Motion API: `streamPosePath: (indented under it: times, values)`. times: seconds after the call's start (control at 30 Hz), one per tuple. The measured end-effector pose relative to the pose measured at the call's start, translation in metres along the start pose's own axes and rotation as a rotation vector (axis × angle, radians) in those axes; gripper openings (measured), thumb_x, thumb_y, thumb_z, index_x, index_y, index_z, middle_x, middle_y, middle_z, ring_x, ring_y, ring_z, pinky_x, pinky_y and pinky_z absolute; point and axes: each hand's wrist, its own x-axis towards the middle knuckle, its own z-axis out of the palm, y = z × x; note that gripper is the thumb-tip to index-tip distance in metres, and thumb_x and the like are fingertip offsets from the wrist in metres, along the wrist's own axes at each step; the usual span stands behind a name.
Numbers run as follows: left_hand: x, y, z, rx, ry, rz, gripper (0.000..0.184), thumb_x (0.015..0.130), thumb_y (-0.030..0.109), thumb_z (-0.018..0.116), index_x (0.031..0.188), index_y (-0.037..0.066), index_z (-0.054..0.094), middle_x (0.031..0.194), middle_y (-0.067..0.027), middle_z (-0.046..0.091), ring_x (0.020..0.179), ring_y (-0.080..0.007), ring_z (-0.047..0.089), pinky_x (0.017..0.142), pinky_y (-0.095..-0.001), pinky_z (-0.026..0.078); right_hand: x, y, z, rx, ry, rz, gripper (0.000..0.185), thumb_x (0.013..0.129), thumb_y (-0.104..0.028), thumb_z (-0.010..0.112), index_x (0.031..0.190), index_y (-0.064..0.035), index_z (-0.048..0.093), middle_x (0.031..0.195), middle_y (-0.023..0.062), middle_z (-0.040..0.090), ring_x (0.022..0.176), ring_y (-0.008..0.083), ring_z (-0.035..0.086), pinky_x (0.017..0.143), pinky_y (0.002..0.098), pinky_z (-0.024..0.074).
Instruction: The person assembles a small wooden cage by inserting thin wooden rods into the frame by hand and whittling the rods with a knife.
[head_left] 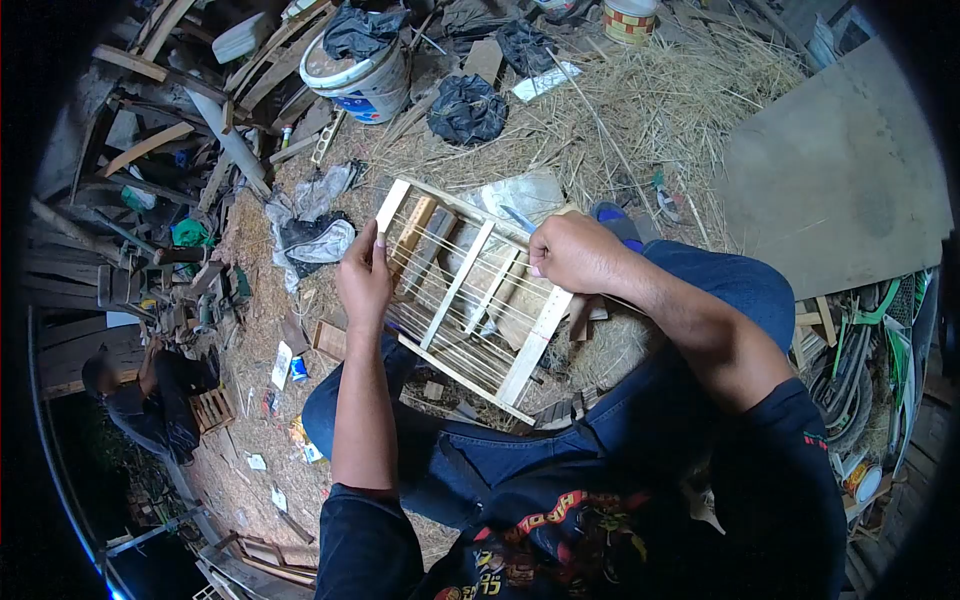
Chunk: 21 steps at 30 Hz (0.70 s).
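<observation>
A small wooden frame (458, 290) with thin parallel rods across it lies tilted over my lap. My left hand (363, 280) grips its left end piece, with the thumb on top. At its upper right corner, my right hand (572, 252) is closed around the handle of a knife, whose blade (517, 219) points to the upper left, close to the frame's top rail. The handle itself is hidden in my fist. Wood pieces (418, 236) show beneath the rods.
A white bucket (367, 98) and a black plastic bag (467, 110) stand ahead among straw. Scrap wood (150, 150) is piled at the left, where another person (150, 400) sits. A flat board (835, 180) and a bicycle wheel (840, 392) are at the right.
</observation>
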Motion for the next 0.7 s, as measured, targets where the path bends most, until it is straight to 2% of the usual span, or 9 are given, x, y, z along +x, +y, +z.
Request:
streamPosePath:
  times: [0.53,0.6,0.7]
  values:
    - [-0.001,0.003,-0.001,0.037,-0.008,0.000,0.036,0.106,0.020,0.064,0.137,0.002,0.070,0.129,-0.0207,0.074,0.120,-0.0318,0.073,0.101,-0.0389,0.056,0.000,-0.003,0.003,-0.001,0.006,0.008,0.010,0.089,-0.012,0.072,0.089,-0.0054,0.080,0.089,0.0189,0.077,0.091,0.0369,0.077,0.085,0.0499,0.0595]
    - [0.000,-0.001,0.001,0.068,0.031,0.036,0.036,0.106,0.023,0.066,0.138,0.009,0.071,0.124,-0.0204,0.076,0.115,-0.0282,0.076,0.096,-0.0380,0.057,0.002,-0.001,0.011,-0.028,0.021,0.005,0.011,0.089,-0.013,0.071,0.090,-0.0048,0.079,0.090,0.0194,0.077,0.091,0.0378,0.077,0.085,0.0507,0.0595]
    - [0.001,-0.002,0.001,0.103,0.030,0.032,0.035,0.106,0.023,0.066,0.137,0.008,0.071,0.123,-0.0201,0.077,0.113,-0.0287,0.076,0.095,-0.0381,0.058,0.001,-0.005,0.023,-0.156,0.075,-0.002,0.012,0.091,-0.014,0.068,0.089,-0.0094,0.079,0.086,0.0170,0.077,0.085,0.0371,0.076,0.081,0.0506,0.0584]
